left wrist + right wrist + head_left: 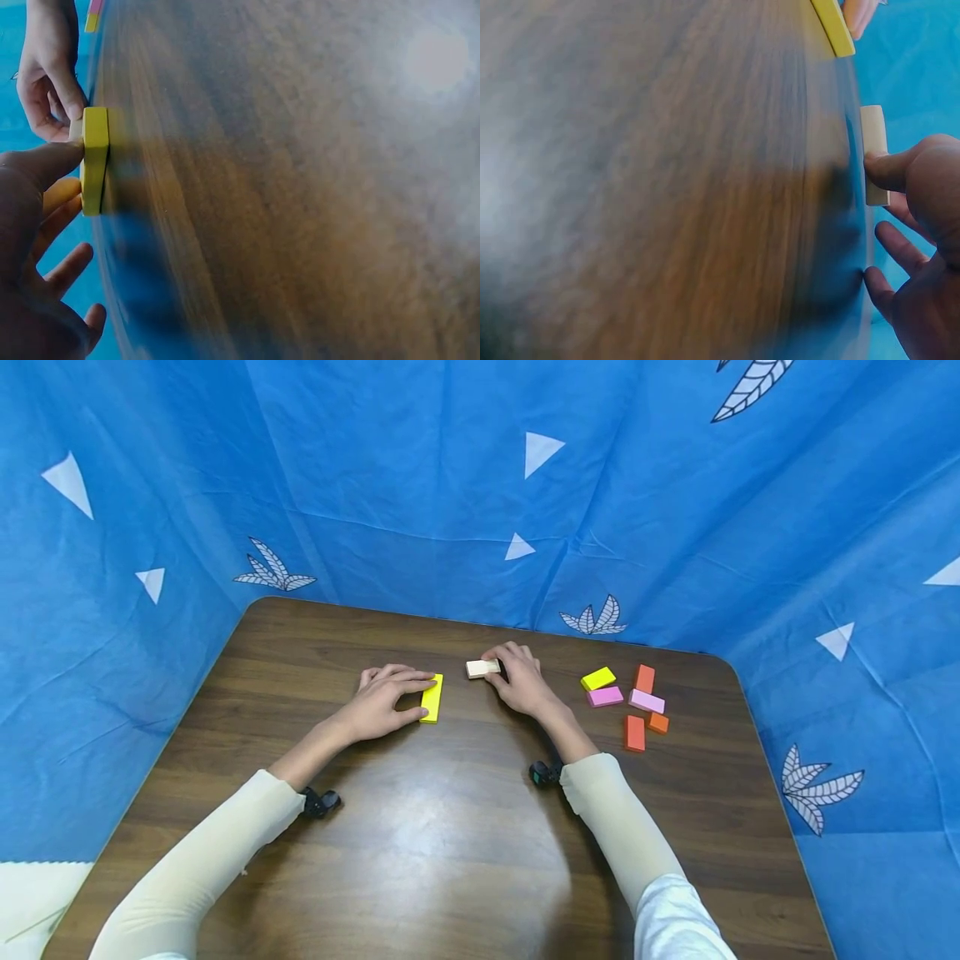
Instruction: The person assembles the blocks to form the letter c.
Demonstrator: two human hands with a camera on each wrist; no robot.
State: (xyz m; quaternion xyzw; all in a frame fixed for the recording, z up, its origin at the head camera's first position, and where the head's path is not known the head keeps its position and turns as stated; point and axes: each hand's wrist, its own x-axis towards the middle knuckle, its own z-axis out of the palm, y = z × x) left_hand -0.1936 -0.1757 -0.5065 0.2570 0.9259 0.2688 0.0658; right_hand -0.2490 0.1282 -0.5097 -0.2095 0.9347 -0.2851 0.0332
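Note:
A long yellow block [431, 700] lies on the table left of the middle, and my left hand [381, 703] holds it between thumb and fingers at its two ends. The left wrist view shows the thumb against the yellow block [95, 161], with the other fingers spread behind and below. To its right, my right hand [520, 677] pinches a cream block [481, 669] by its right end. In the right wrist view the thumb presses the near face of the cream block [874, 124]. A short gap separates the two blocks.
On the right of the wooden table [420, 877] lie several loose blocks: a yellow one [598, 678], a pink one [605, 697], a light pink one [647, 702], and red-orange ones [634, 733]. A blue patterned cloth [420, 468] hangs behind and beside the table.

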